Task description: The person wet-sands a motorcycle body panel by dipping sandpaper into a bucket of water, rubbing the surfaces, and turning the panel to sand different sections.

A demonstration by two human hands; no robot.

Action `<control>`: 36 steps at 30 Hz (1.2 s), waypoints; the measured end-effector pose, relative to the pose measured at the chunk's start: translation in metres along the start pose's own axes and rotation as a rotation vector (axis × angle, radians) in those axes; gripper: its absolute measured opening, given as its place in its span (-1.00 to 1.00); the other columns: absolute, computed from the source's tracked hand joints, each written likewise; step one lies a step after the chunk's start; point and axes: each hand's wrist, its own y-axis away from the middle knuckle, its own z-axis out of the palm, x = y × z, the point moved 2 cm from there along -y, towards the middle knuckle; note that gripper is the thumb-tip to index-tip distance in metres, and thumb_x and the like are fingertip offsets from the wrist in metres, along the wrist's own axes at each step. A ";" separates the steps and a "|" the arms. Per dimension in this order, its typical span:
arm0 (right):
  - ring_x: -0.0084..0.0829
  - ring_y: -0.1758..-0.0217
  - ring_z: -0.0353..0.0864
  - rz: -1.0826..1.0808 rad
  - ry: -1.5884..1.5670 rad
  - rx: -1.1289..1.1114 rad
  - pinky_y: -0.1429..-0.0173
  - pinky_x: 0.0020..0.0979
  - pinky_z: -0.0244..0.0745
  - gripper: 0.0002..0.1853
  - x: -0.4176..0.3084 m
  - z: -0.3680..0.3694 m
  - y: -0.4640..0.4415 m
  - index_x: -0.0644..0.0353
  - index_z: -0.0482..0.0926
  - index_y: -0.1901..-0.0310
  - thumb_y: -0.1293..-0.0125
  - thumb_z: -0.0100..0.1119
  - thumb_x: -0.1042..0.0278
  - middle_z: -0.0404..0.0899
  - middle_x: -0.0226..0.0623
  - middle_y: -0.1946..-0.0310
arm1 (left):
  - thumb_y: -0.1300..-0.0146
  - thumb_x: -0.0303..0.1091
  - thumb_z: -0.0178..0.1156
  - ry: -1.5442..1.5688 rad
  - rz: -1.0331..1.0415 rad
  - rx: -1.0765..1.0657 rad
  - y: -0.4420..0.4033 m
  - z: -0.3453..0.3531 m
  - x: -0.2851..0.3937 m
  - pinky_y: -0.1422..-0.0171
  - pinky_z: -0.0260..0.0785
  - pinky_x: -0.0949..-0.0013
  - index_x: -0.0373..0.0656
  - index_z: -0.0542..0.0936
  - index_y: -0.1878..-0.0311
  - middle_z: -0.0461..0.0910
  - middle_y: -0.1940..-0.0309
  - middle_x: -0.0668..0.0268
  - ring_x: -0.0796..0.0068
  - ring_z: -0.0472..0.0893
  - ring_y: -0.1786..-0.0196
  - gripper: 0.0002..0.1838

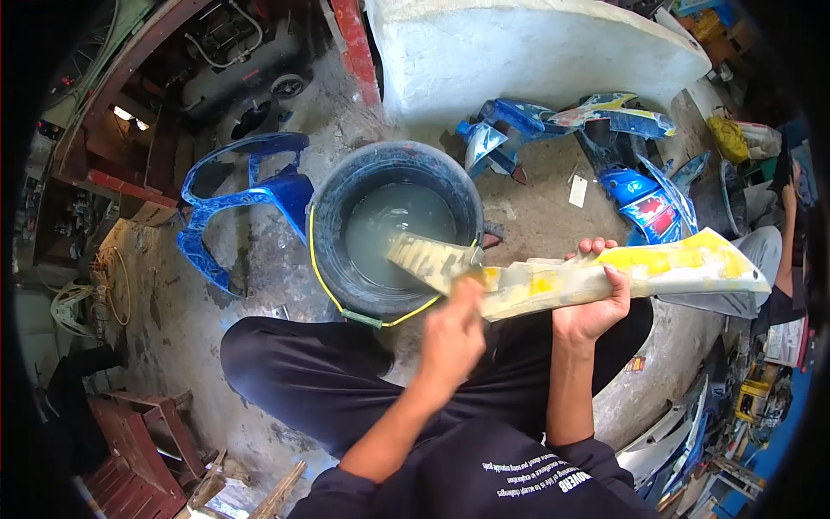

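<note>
Your right hand [592, 304] has its fingers wrapped around the long pale panel [648, 270], thumb on the near side, while the panel's narrow end reaches over the mouth of the bucket [330, 238] at the centre of the frame. Your left hand [454, 337] is curled at the panel near the bucket's rim, its fingers bent against the surface; whether they clasp a pad or anything else, you can't tell through the blur. The hold looks well off the narrow end, so hard pressure from the left could twist the panel in your right palm or tip that end into the cloudy water [380, 212]. If the surface is wet, it could slide through your grasp, and a knock against the rim might scuff it. Leaning too hard on the thin section over the bucket could flex or crack it. The underside of the panel is out of sight, and so is your right palm's contact with it. The cloudiness hides the bottom of the bucket. At the right edge another person's arm [787, 251] shows, the body cut off, and the lens border darkens the corners.
</note>
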 end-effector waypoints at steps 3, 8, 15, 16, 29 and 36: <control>-0.27 -0.14 0.51 0.031 -0.001 0.013 -0.25 -0.27 0.38 -0.59 -0.006 -0.005 -0.004 0.19 0.45 -0.12 -0.22 0.12 0.35 0.52 -0.26 0.04 | -0.27 -0.63 0.19 0.027 0.121 0.019 0.010 0.002 0.009 -0.18 0.59 0.00 -0.33 0.67 -0.18 0.66 -0.11 -0.20 -0.18 0.70 -0.09 -0.61; -0.28 -0.14 0.51 0.036 0.017 0.027 -0.24 -0.27 0.39 -0.58 -0.001 -0.009 -0.005 0.19 0.44 -0.13 -0.22 0.13 0.34 0.52 -0.25 0.04 | -0.46 -0.50 0.18 0.025 -0.166 -0.023 -0.009 -0.005 -0.018 -0.39 0.52 0.14 -0.31 0.69 -0.17 0.68 -0.14 -0.14 -0.05 0.65 -0.28 -0.71; -0.26 -0.14 0.52 0.033 -0.021 0.035 -0.25 -0.28 0.39 -0.59 -0.005 -0.011 -0.003 0.21 0.44 -0.12 -0.22 0.12 0.36 0.52 -0.25 0.04 | -0.31 -0.61 0.17 0.003 -0.152 -0.064 -0.006 -0.006 -0.023 -0.40 0.52 0.09 -0.30 0.66 -0.21 0.65 -0.20 -0.13 -0.09 0.64 -0.27 -0.60; -0.26 -0.14 0.52 0.031 -0.010 0.031 -0.25 -0.27 0.39 -0.59 -0.004 -0.009 -0.002 0.21 0.45 -0.12 -0.22 0.13 0.36 0.52 -0.25 0.04 | -0.31 -0.61 0.18 -0.005 -0.107 0.007 -0.016 -0.005 -0.039 -0.38 0.53 0.07 -0.32 0.67 -0.18 0.63 -0.20 -0.15 -0.13 0.65 -0.24 -0.62; -0.22 -0.13 0.50 0.017 -0.043 0.023 -0.36 -0.25 0.36 -0.58 -0.004 -0.003 -0.004 0.27 0.44 -0.11 -0.20 0.13 0.41 0.52 -0.19 0.06 | -0.49 -0.42 0.19 0.058 0.034 -0.047 0.010 0.004 -0.007 -0.49 0.43 0.19 -0.29 0.68 -0.24 0.64 -0.23 -0.10 0.06 0.59 -0.40 -0.67; -0.20 -0.13 0.50 0.024 -0.071 0.001 -0.41 -0.23 0.36 -0.57 -0.001 -0.006 -0.005 0.28 0.43 -0.12 -0.19 0.13 0.44 0.51 -0.16 0.06 | -0.44 -0.52 0.21 -0.005 -0.142 0.031 -0.005 0.004 -0.030 -0.50 0.42 0.18 -0.37 0.66 -0.23 0.63 -0.23 -0.15 0.04 0.59 -0.39 -0.67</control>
